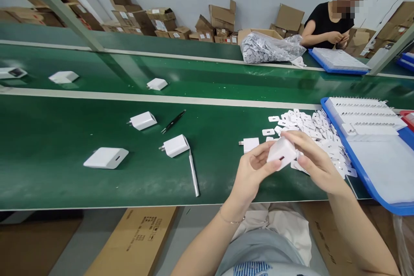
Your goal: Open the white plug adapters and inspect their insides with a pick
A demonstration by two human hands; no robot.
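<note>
Between my two hands is a white charger [280, 152], its end face with a dark slot turned toward me. My left hand [254, 168] grips it from the left, thumb along its lower edge. On the right, my right hand [318, 161] is curled around the charger's other side, fingers touching its top. Just behind my left hand, another white charger [251, 144] lies on the green bench. A loose pile of small white slotted plates [310, 127] spreads behind and beside my right hand, which partly hides it.
A blue tray [362, 168] with white rows of parts stands at the right. Several chargers [106, 158] lie to the left, near black tweezers [174, 121] and a silver pen-like tool [194, 174]. Across the belt [207, 79], a person [330, 26] works beside a plastic bag [268, 47].
</note>
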